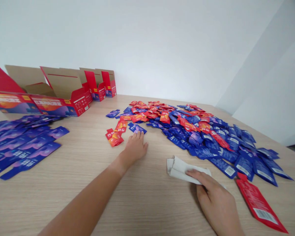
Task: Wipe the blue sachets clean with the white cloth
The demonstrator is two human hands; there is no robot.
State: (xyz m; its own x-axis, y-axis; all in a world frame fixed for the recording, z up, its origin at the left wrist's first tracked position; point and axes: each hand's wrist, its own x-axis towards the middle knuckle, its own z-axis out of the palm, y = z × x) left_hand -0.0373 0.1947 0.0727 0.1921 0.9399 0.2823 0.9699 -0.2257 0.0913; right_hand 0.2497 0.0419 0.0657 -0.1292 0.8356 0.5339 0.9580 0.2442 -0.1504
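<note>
Your left hand lies palm down on the desk, its fingers loosely spread and touching nothing but the wood. Just beyond them sits 1 small blue sachet, with a few red sachets near it to the left. Your right hand rests on a folded white sheet, its fingers pressed together on top; I cannot tell whether the thumb pinches the sheet from below. The sheet lies on the desk, just near of a wide heap of blue and red sachets. A long red sachet lies to the right of your right hand. Flat blue packets spread across the left side, and open red cardboard boxes stand in a row at the far left.
</note>
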